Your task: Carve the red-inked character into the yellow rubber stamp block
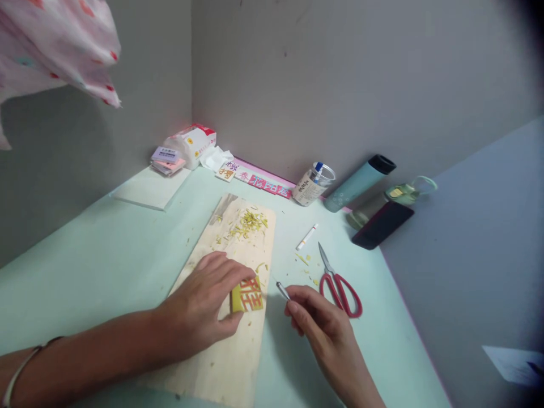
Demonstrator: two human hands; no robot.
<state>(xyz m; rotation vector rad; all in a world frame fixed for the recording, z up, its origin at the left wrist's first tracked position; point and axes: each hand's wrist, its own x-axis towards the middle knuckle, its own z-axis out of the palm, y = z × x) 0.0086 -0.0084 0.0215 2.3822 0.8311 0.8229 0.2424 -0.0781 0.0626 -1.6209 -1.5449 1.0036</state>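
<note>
My left hand point(204, 309) lies on a pale wooden board point(238, 362), fingers curled round the left side of a small yellow block point(247, 295) marked with a red carved pattern. To its right my right hand point(321, 326) pinches a thin metal carving tool point(282, 290), whose tip points toward the block and stops just short of it. Yellow-green shavings point(249, 222) lie scattered on the far end of the board.
Red-handled scissors point(340, 283) and a white pen point(306, 237) lie right of the board. Farther back stand a cup with a pen point(313, 183), a teal flask point(359, 182), a dark phone point(381, 224), paper strips point(266, 184) and a tissue pack point(191, 144). Walls close off the corner.
</note>
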